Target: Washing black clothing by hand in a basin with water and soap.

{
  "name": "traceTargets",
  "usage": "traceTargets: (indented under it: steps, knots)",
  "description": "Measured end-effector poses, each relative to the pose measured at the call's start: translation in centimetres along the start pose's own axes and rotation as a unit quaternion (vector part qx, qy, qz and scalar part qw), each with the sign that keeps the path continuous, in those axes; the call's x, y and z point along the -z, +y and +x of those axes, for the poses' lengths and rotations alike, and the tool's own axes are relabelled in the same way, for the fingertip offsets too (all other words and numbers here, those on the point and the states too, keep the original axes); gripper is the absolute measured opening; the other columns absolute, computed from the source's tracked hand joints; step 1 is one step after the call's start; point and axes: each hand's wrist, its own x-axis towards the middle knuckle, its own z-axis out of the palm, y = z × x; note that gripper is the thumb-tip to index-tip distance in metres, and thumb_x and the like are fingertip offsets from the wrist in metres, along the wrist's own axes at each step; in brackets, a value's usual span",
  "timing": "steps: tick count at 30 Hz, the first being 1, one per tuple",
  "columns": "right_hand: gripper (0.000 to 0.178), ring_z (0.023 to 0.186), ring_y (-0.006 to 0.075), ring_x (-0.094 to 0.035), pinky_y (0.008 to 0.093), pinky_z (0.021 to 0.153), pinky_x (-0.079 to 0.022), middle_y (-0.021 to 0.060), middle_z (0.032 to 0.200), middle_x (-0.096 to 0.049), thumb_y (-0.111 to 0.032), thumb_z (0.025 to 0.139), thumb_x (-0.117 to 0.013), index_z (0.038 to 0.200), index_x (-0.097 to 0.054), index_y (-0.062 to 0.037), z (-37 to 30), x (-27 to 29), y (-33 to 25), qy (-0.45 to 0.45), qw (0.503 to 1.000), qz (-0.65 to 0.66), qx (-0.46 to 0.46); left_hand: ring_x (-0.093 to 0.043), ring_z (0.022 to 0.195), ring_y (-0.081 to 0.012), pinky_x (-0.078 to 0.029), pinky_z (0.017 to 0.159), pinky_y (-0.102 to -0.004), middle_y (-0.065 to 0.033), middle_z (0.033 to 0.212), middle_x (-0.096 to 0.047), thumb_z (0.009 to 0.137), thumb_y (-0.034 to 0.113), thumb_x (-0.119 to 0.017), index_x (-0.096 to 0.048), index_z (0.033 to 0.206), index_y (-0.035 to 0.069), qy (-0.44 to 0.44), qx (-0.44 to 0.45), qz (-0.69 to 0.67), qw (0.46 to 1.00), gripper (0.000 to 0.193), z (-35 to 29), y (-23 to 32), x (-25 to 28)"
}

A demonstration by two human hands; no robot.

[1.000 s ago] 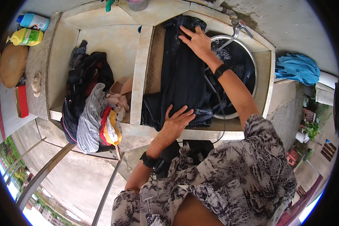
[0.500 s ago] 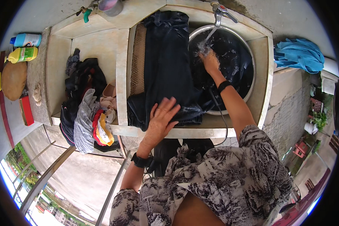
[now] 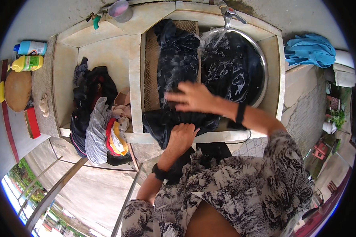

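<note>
A dark wet garment (image 3: 178,59) lies lengthwise over a ridged washboard surface (image 3: 151,71), with streaks of water or suds on it. My left hand (image 3: 181,138) grips its bunched near end at the sink's front edge, fingers curled over the cloth. Just above the garment's lower half is my right hand (image 3: 192,96), slightly blurred, its fingers spread and holding nothing; whether it touches the cloth I cannot tell. On the right a round metal basin (image 3: 264,71) holds dark water and submerged dark cloth (image 3: 233,67). Water runs from the tap (image 3: 228,15) at the basin's far side.
In the left sink compartment lie dark clothes (image 3: 95,85), with a grey garment (image 3: 95,130) hanging over its front edge. A yellow bottle (image 3: 25,63), a blue bottle (image 3: 31,48) and a red box (image 3: 32,122) stand farther left. Blue cloth (image 3: 310,51) sits at the right.
My right hand has left the running water and moved left over the garment. My left hand, flat before, now curls on the near end. The garment looks wetter and more crumpled.
</note>
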Motion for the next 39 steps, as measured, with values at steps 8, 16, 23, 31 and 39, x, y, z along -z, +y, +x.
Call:
traceTargets:
  steps: [8,16,23,31,39]
  knots:
    - [0.05,0.082,0.0254,-0.058,0.0384,0.066,-0.051,0.0097,0.089,-0.053,-0.054,0.089,-0.053,0.135,-0.052,-0.0337,7.6,0.9,9.3,0.154,0.973,-0.084,-0.147,-0.057,0.065,-0.0271,-0.046,0.06,-0.0394,-0.009,0.066,-0.055,0.083,0.023,-0.068,-0.052,0.071,0.007,0.005,-0.013,-0.044,0.999,0.025,1.2,-0.5,0.0]
    - [0.049,0.08,0.0287,-0.057,0.0385,0.063,-0.05,0.0125,0.095,-0.051,-0.05,0.086,-0.058,0.132,-0.053,-0.0346,8.9,0.9,6.8,0.051,0.989,-0.038,-0.135,-0.057,0.064,-0.0269,-0.047,0.06,-0.0393,-0.0089,0.065,-0.055,0.084,0.026,-0.067,-0.052,0.071,0.008,0.011,-0.008,-0.057,0.998,0.026,1.0,-1.0,-0.7]
    - [0.05,0.081,0.0255,-0.06,0.036,0.066,-0.051,0.0123,0.095,-0.055,-0.05,0.085,-0.061,0.132,-0.055,-0.034,9.8,1.3,5.0,0.026,0.991,0.005,-0.128,-0.058,0.064,-0.0275,-0.047,0.06,-0.0397,-0.0091,0.065,-0.055,0.083,0.026,-0.067,-0.052,0.072,0.008,0.01,-0.016,-0.049,0.999,0.026,1.2,-1.9,-0.5]
    - [0.05,0.088,0.0318,-0.058,0.042,0.067,-0.051,0.0146,0.097,-0.053,-0.049,0.085,-0.059,0.131,-0.055,-0.0304,12.2,0.6,7.1,0.091,0.972,-0.029,-0.215,-0.061,0.067,-0.031,-0.049,0.062,-0.0414,-0.0116,0.067,-0.059,0.085,0.026,-0.065,-0.054,0.073,0.006,-0.026,-0.023,-0.113,0.993,0.025,1.5,-1.5,-0.2]
    - [0.094,0.111,0.0455,-0.053,0.0475,0.089,-0.048,0.0271,0.127,-0.045,-0.059,0.076,-0.066,0.149,-0.025,-0.0166,9.5,4.1,7.0,0.149,0.877,0.115,-0.441,-0.059,0.1,-0.0263,-0.048,0.086,-0.0341,-0.0138,0.114,-0.056,0.09,0.012,-0.062,-0.053,0.123,0.002,0.172,0.078,-0.26,0.947,0.035,7.4,-5.8,6.8]
